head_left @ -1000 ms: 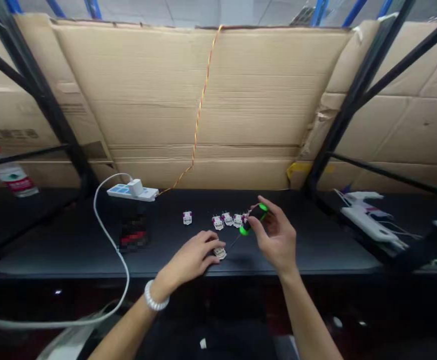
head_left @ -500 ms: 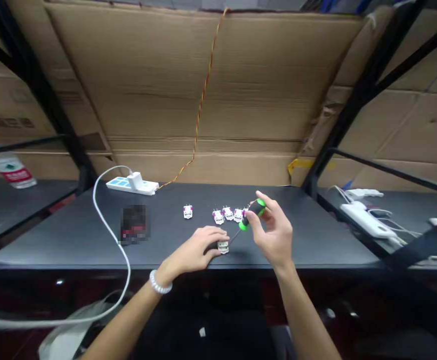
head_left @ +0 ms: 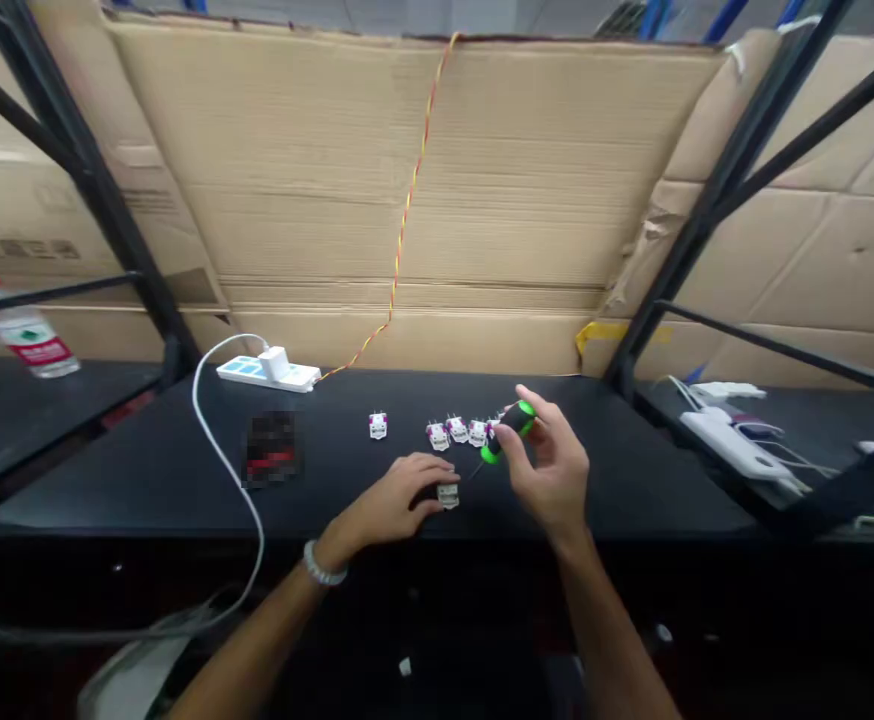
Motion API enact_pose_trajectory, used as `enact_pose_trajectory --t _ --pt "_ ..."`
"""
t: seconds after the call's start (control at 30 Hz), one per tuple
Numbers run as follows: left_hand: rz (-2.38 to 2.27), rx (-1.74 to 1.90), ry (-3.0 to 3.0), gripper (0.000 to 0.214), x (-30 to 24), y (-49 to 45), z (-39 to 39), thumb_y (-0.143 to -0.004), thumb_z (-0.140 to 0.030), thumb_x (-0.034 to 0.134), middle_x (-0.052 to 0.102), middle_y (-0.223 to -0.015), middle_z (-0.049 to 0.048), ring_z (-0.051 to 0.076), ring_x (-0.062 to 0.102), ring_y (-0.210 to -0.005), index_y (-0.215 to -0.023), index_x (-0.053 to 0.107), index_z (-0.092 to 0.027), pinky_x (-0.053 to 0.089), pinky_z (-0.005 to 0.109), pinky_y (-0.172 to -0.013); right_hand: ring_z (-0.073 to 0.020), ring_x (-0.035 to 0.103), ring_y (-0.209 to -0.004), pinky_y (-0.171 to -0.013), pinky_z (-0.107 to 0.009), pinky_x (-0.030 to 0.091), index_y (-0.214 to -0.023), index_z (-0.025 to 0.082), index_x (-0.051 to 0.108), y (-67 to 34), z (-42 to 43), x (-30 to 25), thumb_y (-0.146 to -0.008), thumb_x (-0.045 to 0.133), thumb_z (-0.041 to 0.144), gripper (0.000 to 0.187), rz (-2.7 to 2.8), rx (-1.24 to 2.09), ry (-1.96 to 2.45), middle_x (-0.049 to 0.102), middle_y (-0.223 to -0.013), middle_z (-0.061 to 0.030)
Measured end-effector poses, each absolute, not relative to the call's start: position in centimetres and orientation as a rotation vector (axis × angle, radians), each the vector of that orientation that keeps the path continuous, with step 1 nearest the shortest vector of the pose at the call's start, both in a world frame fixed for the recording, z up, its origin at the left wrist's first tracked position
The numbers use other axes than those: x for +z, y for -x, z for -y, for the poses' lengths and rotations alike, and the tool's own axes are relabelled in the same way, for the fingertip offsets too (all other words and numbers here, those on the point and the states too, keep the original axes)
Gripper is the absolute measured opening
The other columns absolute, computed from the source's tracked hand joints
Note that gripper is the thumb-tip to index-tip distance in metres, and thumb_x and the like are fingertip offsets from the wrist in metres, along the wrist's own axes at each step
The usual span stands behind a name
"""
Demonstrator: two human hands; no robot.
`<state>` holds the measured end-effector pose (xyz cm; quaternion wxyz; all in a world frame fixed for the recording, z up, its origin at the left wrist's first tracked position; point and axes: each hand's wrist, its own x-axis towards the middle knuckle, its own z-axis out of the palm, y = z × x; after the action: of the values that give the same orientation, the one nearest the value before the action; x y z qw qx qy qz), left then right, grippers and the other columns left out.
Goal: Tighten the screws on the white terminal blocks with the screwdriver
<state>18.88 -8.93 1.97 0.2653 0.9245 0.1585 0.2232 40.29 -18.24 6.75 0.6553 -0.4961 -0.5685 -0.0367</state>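
My left hand (head_left: 401, 498) rests on the dark tabletop, its thumb and fingers closed on a small white plastic part (head_left: 448, 496) near the front edge. A green and black screwdriver (head_left: 508, 430) is held by the handle in my right hand (head_left: 549, 455). Its thin shaft slants down to the left, with the tip appearing a little apart from the white part. Behind the hands stand several similar white pieces with purple sides (head_left: 438, 436) and short pins on top. The rightmost ones are partly hidden by the screwdriver. One more such piece (head_left: 378, 425) sits alone further left.
A white power strip (head_left: 298, 378) with a plugged-in adapter lies at the back left. Its white cable (head_left: 219, 455) loops over the table's front edge. A blurred dark object (head_left: 270, 450) lies beside the cable. Black metal frames (head_left: 677, 260) flank both sides, and cardboard (head_left: 527, 200) closes the back.
The screwdriver has shifted slightly right, and its tip has drawn back from the white part. My left hand keeps its grip. The picture has become brighter at the back.
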Motion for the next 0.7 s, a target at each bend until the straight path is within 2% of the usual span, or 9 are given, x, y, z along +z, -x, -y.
enact_pose_trajectory --t 0.3,0.43,0.6,0.7 --pt "-0.424 0.603 -2.498 0.038 1.9 -18.9 8.9 -0.099 -0.019 0.070 0.068 -0.145 0.0108 0.030 0.057 -0.140 -0.137 0.071 -0.024 0.043 0.052 -0.123 -0.0201 0.070 -0.089 -0.083 -0.037 0.063 -0.140 0.028 0.067 -39.7 18.4 7.1 -0.098 0.073 0.027 0.043 1.358 -0.104 1.111 0.068 -0.104 -0.0049" --pt "-0.422 0.656 -2.470 0.034 1.6 -19.0 8.7 -0.097 -0.022 0.073 0.070 -0.141 0.0119 0.030 0.062 -0.135 -0.131 0.075 -0.023 0.047 0.049 -0.121 -0.0223 0.071 -0.102 -0.093 -0.040 0.062 -0.141 0.029 0.064 -38.7 19.2 7.5 -0.102 0.065 0.024 0.039 1.442 -0.028 1.070 0.070 -0.115 -0.0073" --pt "-0.412 0.728 -2.450 0.031 1.2 -19.1 8.7 -0.095 -0.020 0.074 0.072 -0.138 0.0124 0.029 0.065 -0.131 -0.126 0.077 -0.022 0.051 0.048 -0.119 -0.0234 0.073 -0.107 -0.091 -0.041 0.063 -0.147 0.028 0.057 -37.8 19.7 7.9 -0.107 0.053 0.024 0.041 1.544 0.104 1.029 0.072 -0.125 -0.0100" --pt "-0.422 0.745 -2.439 0.032 1.2 -19.2 8.8 -0.092 -0.018 0.076 0.073 -0.136 0.0135 0.029 0.066 -0.129 -0.124 0.078 -0.021 0.052 0.048 -0.117 -0.0218 0.074 -0.102 -0.087 -0.040 0.063 -0.158 0.027 0.043 -37.8 19.3 7.8 -0.108 0.046 0.023 0.050 1.516 0.074 1.054 0.071 -0.128 -0.0109"
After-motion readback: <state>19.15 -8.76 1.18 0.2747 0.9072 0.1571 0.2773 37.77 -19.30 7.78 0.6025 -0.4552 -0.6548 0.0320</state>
